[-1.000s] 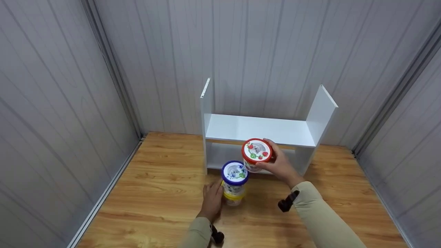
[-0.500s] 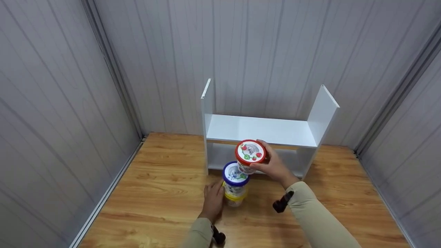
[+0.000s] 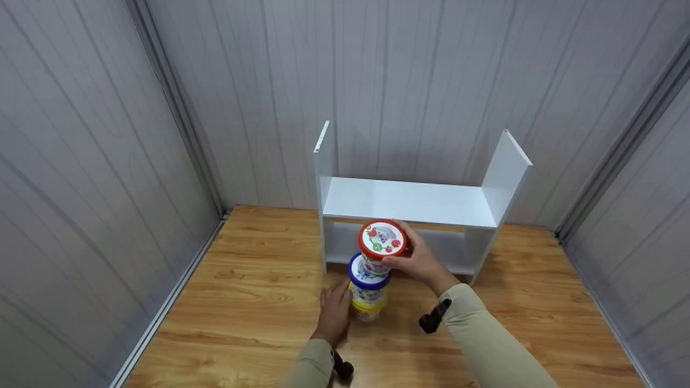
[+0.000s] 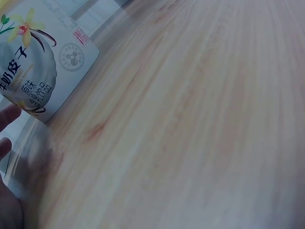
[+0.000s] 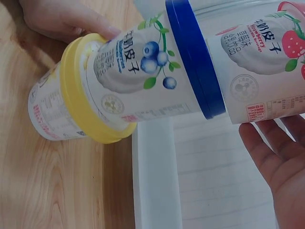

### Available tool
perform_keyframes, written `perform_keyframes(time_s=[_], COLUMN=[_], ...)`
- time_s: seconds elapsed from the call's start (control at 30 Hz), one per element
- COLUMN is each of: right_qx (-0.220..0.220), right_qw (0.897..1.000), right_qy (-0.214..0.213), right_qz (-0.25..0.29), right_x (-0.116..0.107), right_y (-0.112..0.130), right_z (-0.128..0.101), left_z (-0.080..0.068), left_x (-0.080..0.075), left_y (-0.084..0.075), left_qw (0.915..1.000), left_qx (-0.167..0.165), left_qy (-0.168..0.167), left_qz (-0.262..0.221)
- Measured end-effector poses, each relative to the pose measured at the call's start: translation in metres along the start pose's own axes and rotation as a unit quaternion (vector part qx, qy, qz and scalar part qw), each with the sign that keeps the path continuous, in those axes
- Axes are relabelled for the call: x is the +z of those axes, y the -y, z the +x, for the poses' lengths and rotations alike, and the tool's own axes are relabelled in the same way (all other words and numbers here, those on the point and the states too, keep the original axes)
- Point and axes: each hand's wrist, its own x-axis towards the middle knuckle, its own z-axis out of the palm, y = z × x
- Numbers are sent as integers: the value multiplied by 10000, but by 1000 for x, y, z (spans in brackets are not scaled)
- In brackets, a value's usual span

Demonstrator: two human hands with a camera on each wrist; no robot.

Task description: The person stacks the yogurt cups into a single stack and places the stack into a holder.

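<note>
My right hand [image 3: 423, 262] grips a red-lidded strawberry milk drink cup [image 3: 381, 238] by its side, thumb near and fingers behind. This cup sits over the blue lid of a blueberry cup [image 5: 143, 67], its base right at that lid in the right wrist view. Under the blueberry cup stands a yellow-lidded cup [image 5: 50, 105] with a vanilla flower print [image 4: 28, 28], upright on the wooden table. Beside the stack, on its left, my left hand [image 3: 333, 313] rests with fingertips at the yellow-lidded cup, fingers loosely extended.
A white two-tier shelf [image 3: 409, 202] with tall side panels stands just behind the stack. Grey panelled walls [image 3: 259, 108] enclose the wooden table [image 3: 242, 302] at the back and both sides. Both wrists wear small black camera mounts [image 3: 434, 318].
My right hand has moved left with the strawberry cup, from beside the blueberry cup to over its lid. The left hand stays by the stack.
</note>
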Motion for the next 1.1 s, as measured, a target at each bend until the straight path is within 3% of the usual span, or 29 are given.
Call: perform_keyframes(time_s=[0.2,0.43,0.67,0.87,1.1], right_qx=[-148,-17,7,-61,20], right_qw=[9998,9998,9998,9997,9997], right_qy=[99,179,174,225,166], right_qz=[-94,-84,-120,-123,-165], right_x=[5,10,12,15,16], right_y=[-2,-1,0,-1,0], right_z=[3,3,4,6,6], left_z=[2,1,2,0,-1], left_x=[0,-1,-1,0,0], left_y=[1,-2,-1,-1,-5], left_qw=[10000,9999,9996,10000,9998], left_qx=[-5,13,-188,-9,-139], left_qy=[15,56,143,14,32], left_qz=[-81,-146,-158,-66,-142])
